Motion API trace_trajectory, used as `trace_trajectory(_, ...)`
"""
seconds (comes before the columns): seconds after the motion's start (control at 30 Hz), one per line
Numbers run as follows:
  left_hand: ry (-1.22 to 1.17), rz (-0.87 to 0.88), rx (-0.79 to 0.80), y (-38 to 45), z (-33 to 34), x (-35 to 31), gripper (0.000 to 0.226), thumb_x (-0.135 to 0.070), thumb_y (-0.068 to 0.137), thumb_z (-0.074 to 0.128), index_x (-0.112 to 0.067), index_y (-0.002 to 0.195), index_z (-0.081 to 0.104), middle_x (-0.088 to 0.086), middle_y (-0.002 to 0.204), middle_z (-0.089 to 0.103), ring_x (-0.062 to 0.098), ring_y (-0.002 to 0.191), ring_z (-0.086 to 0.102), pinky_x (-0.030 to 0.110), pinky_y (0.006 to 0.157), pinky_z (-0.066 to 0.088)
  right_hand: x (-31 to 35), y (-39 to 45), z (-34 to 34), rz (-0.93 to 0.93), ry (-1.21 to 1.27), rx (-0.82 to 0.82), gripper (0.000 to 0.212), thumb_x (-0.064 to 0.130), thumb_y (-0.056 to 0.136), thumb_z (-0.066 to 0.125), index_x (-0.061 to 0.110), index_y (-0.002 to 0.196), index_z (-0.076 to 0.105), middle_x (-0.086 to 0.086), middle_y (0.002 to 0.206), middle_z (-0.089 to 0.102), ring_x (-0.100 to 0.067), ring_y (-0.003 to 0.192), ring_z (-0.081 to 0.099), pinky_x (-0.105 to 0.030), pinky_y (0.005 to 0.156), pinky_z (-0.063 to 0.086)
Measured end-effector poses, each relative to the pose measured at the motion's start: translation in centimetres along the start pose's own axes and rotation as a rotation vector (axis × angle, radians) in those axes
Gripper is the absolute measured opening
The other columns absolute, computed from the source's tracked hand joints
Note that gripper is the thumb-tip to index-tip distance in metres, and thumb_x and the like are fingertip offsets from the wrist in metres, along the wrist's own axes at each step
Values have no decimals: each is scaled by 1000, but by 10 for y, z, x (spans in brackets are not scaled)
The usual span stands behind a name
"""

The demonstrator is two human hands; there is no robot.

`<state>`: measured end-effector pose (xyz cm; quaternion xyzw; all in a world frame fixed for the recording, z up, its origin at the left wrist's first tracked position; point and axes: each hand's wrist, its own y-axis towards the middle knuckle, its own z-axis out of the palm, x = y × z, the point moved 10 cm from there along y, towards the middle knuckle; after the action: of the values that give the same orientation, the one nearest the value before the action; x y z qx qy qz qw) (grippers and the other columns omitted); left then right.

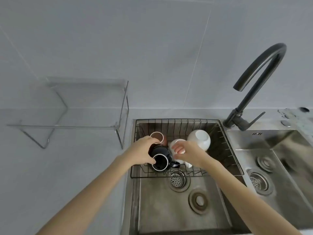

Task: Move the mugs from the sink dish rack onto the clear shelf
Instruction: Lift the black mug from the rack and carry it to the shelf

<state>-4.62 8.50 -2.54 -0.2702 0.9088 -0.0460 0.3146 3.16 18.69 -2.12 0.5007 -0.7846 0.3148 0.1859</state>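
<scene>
A black wire dish rack spans the back of the left sink basin. A black mug with a white rim lies in it on its side, and my left hand grips its body. Behind that hand sits a brown mug with a white rim. My right hand closes on a white mug in the rack's middle. A second white mug rests bottom-up at the back right. The clear shelf stands on the counter to the left with nothing on it.
A dark curved faucet rises behind the divider between the two basins. The left basin shows a drain strainer and a plug; the right basin has two drains. Grey tiled wall stands behind the counter.
</scene>
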Motion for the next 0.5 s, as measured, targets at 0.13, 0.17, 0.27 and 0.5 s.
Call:
trace_trajectory(0.13,84,3,-3,-2,18,12,72,-12,69,70,-17,134,38,4,139,40,21,127,40,32,103,38,-24,1,22,65,-51,71,29,15,79,67,9,106,64,-9,110,69,-21,101,62,-27,86,48)
trace_trajectory(0.17,109,10,-6,-3,23,14,72,-10,71,68,-16,135,35,5,141,37,21,129,38,31,103,36,-30,2,30,78,-63,97,31,17,78,68,8,108,63,-9,111,69,-22,102,62,-29,87,48)
trace_trajectory(0.27,138,31,-50,-2,33,16,72,-9,76,66,-15,138,29,6,146,33,22,134,33,32,107,34,-36,4,39,75,-90,87,33,21,78,68,8,108,63,-8,111,69,-22,102,61,-27,82,46)
trace_trajectory(0.5,27,-39,-35,5,46,29,84,-13,72,72,-17,141,24,6,149,32,22,135,35,36,110,35,-46,8,44,88,-112,50,30,19,78,67,8,106,64,-10,112,68,-25,105,60,-36,90,50)
